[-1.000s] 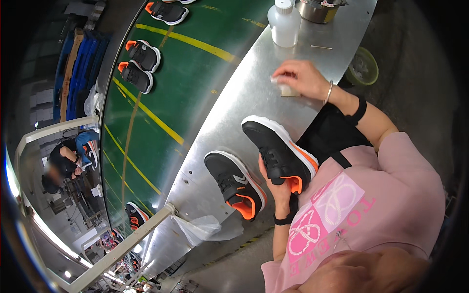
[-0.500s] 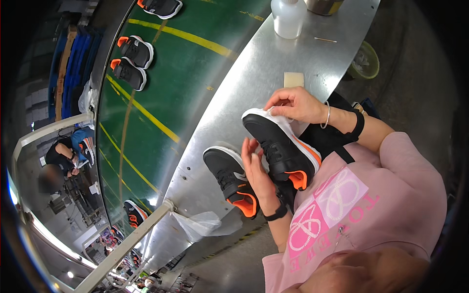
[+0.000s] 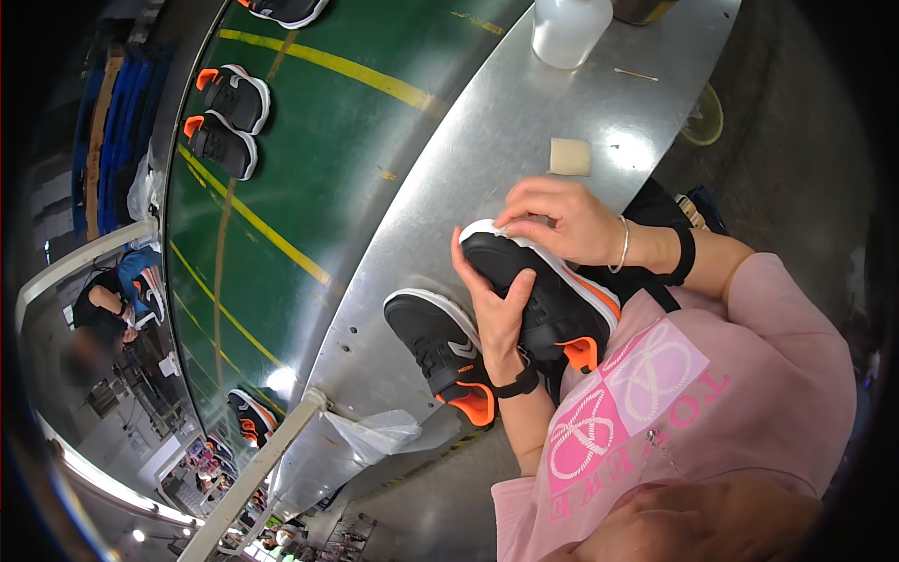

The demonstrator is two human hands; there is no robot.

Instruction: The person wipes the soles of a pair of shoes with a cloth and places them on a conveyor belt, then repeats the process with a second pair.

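A black sneaker (image 3: 531,288) with a white sole and orange heel lining is in front of my chest, toe pointing up and left. My left hand (image 3: 498,314), with a black band at the wrist, wraps around its toe end and grips it. Pinched fingers of my right hand (image 3: 552,220) press against the white sole edge near the toe. A whitish bit shows at those fingertips, but what they hold is mostly hidden. The matching sneaker (image 3: 433,337) rests on the metal table edge, just left of my left hand.
The metal table (image 3: 440,215) carries a beige block (image 3: 569,156), a white bottle (image 3: 569,33), a thin stick (image 3: 637,74) and a dark container. Beyond lies a green conveyor belt (image 3: 309,140) with more sneakers (image 3: 229,122). A metal rail (image 3: 253,468), plastic sheet (image 3: 365,436) and another person (image 3: 103,300) are left.
My left hand has moved up from beside the sneaker and closed around its toe. My right fingers have pressed in along the sole edge. The view has shifted slightly.
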